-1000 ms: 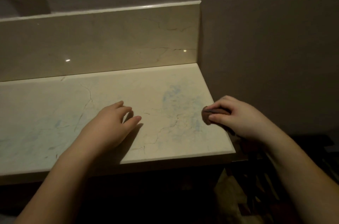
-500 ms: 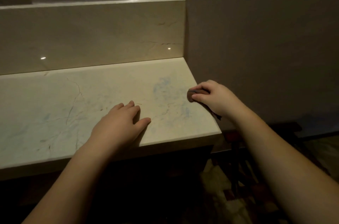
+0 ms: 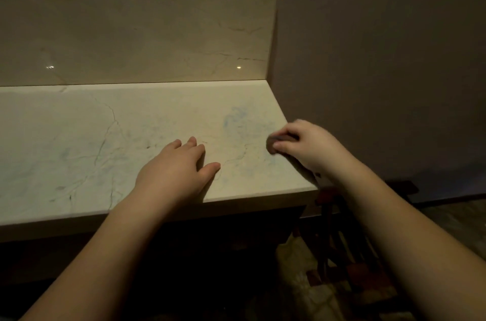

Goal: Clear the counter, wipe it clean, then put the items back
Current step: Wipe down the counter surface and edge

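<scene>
Brown cloth (image 3: 279, 142) pinched in right hand (image 3: 306, 146) fingers (image 3: 282, 146).

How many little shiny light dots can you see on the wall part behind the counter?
2. One light dot is at the far left of the backsplash, low down. The other light dot is low near its right end. More could lie outside the picture.

We see the pale cream marble counter (image 3: 131, 136), veined and smudged blue, lying flat; a small dark brown cloth wad (image 3: 279, 142) sits pinched against its right edge.
</scene>
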`<act>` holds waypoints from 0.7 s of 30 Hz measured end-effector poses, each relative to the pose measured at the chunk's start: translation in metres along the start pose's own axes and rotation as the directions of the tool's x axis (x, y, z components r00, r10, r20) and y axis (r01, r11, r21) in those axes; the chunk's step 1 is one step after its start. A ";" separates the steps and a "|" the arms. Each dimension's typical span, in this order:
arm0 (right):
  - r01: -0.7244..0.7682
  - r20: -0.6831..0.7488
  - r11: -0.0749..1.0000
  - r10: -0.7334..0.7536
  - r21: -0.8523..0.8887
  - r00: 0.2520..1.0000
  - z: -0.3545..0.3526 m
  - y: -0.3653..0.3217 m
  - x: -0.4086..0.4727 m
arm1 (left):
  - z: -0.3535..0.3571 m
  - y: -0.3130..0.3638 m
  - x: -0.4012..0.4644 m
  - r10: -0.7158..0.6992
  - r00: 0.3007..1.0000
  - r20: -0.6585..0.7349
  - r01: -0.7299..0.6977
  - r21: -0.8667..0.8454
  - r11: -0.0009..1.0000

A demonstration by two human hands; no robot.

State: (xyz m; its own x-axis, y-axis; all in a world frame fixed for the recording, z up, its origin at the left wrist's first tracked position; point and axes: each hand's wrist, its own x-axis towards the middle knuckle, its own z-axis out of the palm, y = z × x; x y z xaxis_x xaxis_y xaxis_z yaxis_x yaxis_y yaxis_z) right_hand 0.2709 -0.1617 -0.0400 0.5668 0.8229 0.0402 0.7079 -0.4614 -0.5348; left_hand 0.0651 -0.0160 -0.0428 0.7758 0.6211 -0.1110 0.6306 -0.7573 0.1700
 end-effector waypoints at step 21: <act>0.096 0.015 0.984 -0.095 -0.150 0.995 -0.003 0.003 0.095 | -0.003 -0.005 0.000 -0.032 0.999 0.016 0.033 -0.062 0.998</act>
State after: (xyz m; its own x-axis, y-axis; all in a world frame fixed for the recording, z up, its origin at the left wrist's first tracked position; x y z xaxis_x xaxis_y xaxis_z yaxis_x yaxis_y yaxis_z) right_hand 0.3283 -0.0860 -0.0355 0.4908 0.8677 0.0781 0.8141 -0.4249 -0.3958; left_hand 0.0614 -0.0114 -0.0407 0.7557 0.6415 -0.1316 0.6530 -0.7228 0.2262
